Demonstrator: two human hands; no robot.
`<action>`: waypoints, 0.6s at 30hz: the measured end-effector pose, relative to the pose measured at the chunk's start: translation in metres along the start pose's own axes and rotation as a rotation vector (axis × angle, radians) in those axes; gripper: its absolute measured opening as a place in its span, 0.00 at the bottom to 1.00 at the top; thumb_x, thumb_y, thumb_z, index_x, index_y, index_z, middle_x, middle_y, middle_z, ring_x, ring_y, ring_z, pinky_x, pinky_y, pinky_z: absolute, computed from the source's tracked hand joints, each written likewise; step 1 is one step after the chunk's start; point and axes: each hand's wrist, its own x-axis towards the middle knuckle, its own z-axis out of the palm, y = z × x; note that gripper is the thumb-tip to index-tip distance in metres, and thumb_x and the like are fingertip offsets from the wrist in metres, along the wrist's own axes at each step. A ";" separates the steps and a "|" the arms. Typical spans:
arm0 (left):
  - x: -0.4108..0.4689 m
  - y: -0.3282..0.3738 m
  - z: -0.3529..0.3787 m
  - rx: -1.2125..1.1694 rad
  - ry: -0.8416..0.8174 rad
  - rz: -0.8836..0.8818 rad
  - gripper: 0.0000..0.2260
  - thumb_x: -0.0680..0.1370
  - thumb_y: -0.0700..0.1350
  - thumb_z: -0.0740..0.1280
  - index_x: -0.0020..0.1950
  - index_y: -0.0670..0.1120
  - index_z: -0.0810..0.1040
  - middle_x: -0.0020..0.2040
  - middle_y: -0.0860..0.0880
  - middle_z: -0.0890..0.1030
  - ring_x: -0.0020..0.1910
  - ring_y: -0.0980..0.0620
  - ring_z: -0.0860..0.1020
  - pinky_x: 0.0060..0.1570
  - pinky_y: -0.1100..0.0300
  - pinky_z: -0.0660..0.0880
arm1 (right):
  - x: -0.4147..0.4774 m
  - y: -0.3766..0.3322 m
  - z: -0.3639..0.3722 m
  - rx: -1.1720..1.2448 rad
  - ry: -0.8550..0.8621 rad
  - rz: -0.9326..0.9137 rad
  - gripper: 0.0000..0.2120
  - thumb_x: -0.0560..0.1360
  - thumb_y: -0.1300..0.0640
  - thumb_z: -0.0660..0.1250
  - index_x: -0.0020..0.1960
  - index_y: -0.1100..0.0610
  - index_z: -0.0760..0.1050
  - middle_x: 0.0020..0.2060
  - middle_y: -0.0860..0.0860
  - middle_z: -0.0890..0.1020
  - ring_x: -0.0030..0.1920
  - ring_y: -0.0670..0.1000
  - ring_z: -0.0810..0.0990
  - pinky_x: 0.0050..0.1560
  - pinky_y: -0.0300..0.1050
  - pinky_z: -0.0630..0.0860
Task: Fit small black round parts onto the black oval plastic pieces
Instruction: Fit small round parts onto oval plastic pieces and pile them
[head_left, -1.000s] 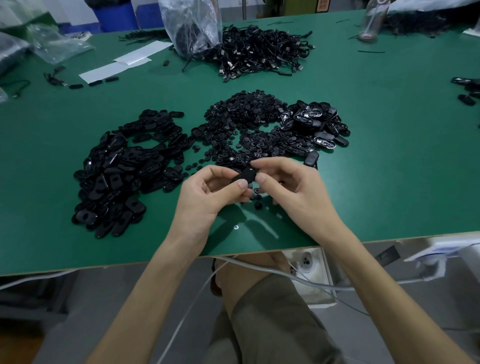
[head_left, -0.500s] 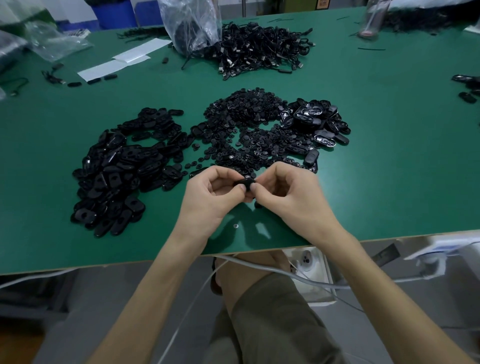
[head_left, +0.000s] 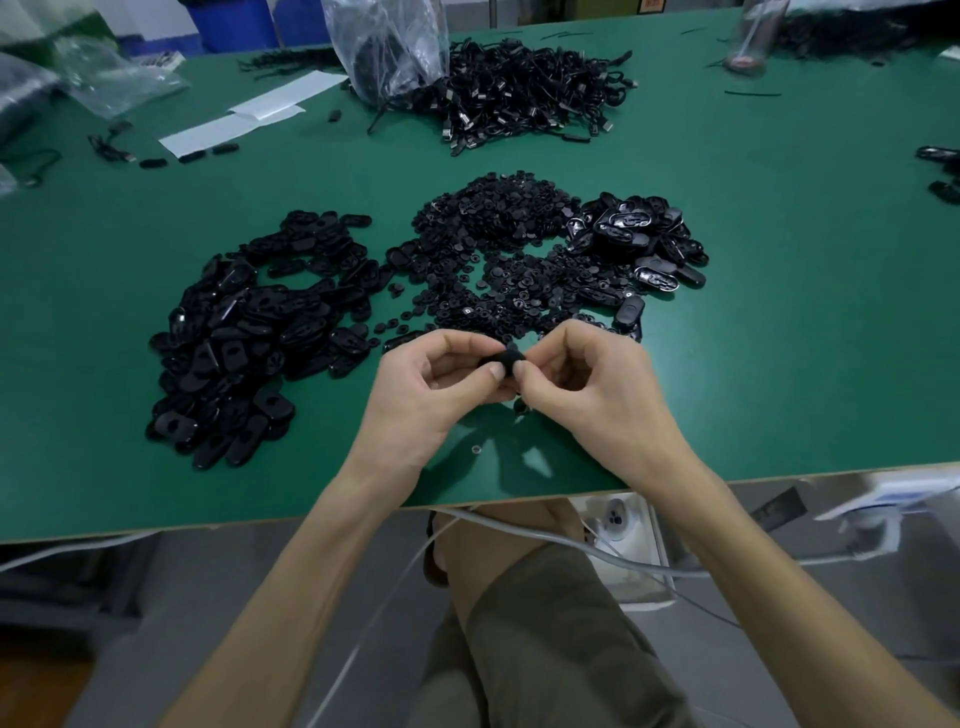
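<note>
Both hands meet over the near middle of the green table (head_left: 779, 338). My left hand (head_left: 431, 395) grips a black oval plastic piece (head_left: 501, 359) between thumb and fingers. My right hand (head_left: 582, 384) pinches the same piece from the right, fingertips on its end; any small round part there is hidden. A heap of small black round parts (head_left: 498, 260) lies just beyond the hands. A pile of black oval pieces (head_left: 249, 332) lies to the left, and a glossier pile of oval pieces (head_left: 639, 234) to the right.
A tangle of black cables (head_left: 524, 98) and a clear plastic bag (head_left: 389, 52) sit at the back. White paper strips (head_left: 244, 119) lie back left. The table's near edge (head_left: 208, 525) runs just below my wrists, with a grey cable (head_left: 571, 545) under it.
Both hands drew slightly closer to me and curled tighter around the oval piece; it now shows less between the fingertips. The piles have not moved.
</note>
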 end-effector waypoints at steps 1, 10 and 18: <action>0.000 0.001 -0.001 -0.039 -0.014 -0.005 0.07 0.77 0.33 0.73 0.54 0.39 0.83 0.48 0.43 0.88 0.48 0.46 0.87 0.49 0.60 0.83 | 0.000 0.000 -0.001 0.025 0.005 0.007 0.06 0.75 0.60 0.74 0.41 0.54 0.80 0.32 0.47 0.82 0.32 0.42 0.76 0.35 0.35 0.71; -0.002 0.002 0.005 0.034 0.050 0.050 0.06 0.76 0.32 0.74 0.52 0.38 0.82 0.43 0.41 0.88 0.40 0.46 0.87 0.44 0.61 0.82 | 0.001 0.000 -0.002 0.049 -0.011 0.019 0.05 0.76 0.61 0.74 0.41 0.56 0.81 0.31 0.46 0.82 0.32 0.42 0.76 0.35 0.34 0.71; -0.001 0.001 0.003 0.030 0.041 0.075 0.07 0.76 0.35 0.75 0.53 0.39 0.83 0.45 0.42 0.88 0.44 0.45 0.88 0.45 0.60 0.83 | 0.001 0.000 -0.004 0.110 -0.031 0.040 0.05 0.77 0.62 0.74 0.42 0.57 0.81 0.31 0.47 0.82 0.32 0.44 0.78 0.36 0.37 0.73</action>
